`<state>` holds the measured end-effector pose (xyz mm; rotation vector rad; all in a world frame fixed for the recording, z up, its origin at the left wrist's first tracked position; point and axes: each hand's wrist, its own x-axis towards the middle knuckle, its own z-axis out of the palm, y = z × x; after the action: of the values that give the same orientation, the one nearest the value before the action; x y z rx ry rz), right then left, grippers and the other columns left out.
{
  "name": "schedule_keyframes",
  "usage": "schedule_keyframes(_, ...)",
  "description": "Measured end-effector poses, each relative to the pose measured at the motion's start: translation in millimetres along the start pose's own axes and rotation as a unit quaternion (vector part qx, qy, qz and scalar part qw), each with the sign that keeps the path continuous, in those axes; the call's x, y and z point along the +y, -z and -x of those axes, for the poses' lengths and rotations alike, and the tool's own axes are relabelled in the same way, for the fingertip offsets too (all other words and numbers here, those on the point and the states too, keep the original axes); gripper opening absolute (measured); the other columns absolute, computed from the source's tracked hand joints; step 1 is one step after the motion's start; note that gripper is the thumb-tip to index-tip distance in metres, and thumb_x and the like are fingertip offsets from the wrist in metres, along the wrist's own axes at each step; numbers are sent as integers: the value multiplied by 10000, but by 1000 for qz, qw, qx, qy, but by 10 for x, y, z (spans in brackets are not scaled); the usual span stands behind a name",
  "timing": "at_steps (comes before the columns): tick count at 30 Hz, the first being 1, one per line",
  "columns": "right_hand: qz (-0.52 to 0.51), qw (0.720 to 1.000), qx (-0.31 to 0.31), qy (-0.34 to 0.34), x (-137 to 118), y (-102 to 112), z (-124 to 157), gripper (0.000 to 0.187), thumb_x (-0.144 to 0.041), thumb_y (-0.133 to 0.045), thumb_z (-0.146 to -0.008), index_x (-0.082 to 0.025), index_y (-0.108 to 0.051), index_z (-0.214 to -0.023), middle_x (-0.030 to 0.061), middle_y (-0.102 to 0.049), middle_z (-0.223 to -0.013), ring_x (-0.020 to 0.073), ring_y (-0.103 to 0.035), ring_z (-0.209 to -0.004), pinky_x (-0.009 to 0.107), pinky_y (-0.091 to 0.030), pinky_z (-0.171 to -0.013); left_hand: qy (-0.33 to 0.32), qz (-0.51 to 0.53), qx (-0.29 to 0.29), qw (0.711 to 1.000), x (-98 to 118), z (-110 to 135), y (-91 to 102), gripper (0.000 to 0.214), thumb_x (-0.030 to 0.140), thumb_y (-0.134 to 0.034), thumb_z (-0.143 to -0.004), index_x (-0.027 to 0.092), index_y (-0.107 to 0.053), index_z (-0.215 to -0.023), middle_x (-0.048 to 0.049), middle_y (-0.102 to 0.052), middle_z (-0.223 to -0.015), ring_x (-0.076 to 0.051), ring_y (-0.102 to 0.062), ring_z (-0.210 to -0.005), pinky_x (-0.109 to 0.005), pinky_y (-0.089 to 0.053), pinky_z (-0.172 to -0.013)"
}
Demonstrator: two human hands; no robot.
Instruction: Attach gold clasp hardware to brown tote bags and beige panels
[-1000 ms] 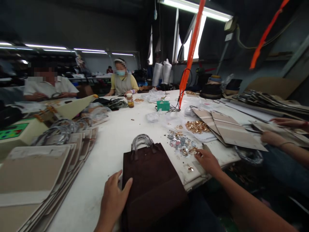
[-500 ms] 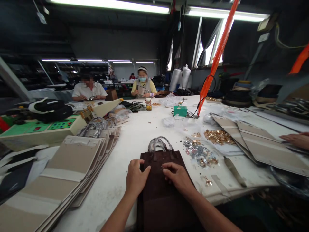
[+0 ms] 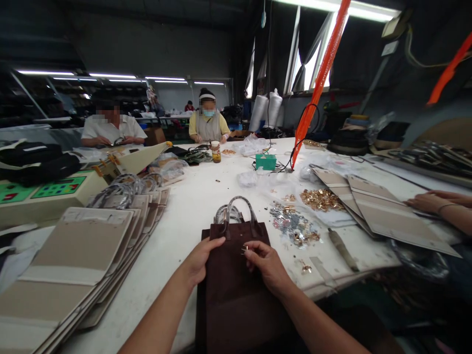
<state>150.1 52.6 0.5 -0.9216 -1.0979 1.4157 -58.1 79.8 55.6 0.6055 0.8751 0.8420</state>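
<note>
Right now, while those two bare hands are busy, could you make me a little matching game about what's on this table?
Column one
1. Left hand
2. Right hand
3. Bag
4. Small box near the cables

Column two
A. Green
B. Pinching a small metal piece
C. Dark brown
D. At the upper left edge of the item in front of the person

Right pairs: 1-D, 2-B, 3-C, 4-A.

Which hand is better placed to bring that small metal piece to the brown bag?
Probably the right hand: its fingertips pinch the small metal piece over the brown bag, while the left hand is at the bag's left edge.
</note>
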Motion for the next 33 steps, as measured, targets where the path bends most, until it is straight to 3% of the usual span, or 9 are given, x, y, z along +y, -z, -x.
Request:
schedule_keyframes(6,131,991,14,13,-251,241,-214,465,-525,-732,-851,-164,-726,-1146,23,-702,-761,165,-639,-644,275,-528,-562,47,57,10,997,-94,-147,107,342,257,-664,-859,63,-715,-1135,-174,-805,-1002,-325,-782,-945,-419,-631,-866)
schedule_keyframes(9,240,968,22,68,-343,346,-376,372,-471,-677,-904,-187,-742,-1136,34,-722,-825,179,-663,-702,297,-550,-627,62,104,27,992,-188,-165,137,356,256,-650,-876,53,-702,-1163,-174,-805,-997,-316,-784,-939,-416,-630,-882)
schedule_keyframes(14,370,915,-37,156,-385,319,-546,223,-334,-650,-940,-255,-776,-1106,51,-749,-1030,207,-685,-928,341,-544,-858,47,149,27,987,-278,-151,192,380,248,-642,-900,49,-682,-1220,-185,-798,-1034,-318,-785,-930,-433,-627,-898)
schedule_keyframes(17,400,897,-57,179,-401,269,-597,217,-304,-646,-947,-268,-778,-1115,43,-751,-1024,209,-683,-968,351,-522,-929,26,149,22,988,-304,-152,227,399,243,-661,-891,61,-676,-1245,-180,-798,-1038,-325,-783,-941,-435,-632,-884)
schedule_keyframes(26,459,858,-130,190,-447,218,-699,237,-285,-606,-986,-269,-767,-1159,50,-723,-1058,205,-684,-993,324,-530,-923,-4,146,16,989,-311,-170,235,413,215,-689,-876,94,-670,-1270,-161,-799,-1047,-323,-785,-913,-445,-639,-848)
schedule_keyframes(33,536,795,-209,194,-482,228,-789,294,-296,-553,-1018,-290,-734,-1250,70,-715,-1158,223,-688,-1021,334,-535,-924,-8,155,18,988,-336,-190,270,416,212,-714,-861,90,-672,-1256,-171,-794,-1063,-326,-780,-929,-437,-636,-834)
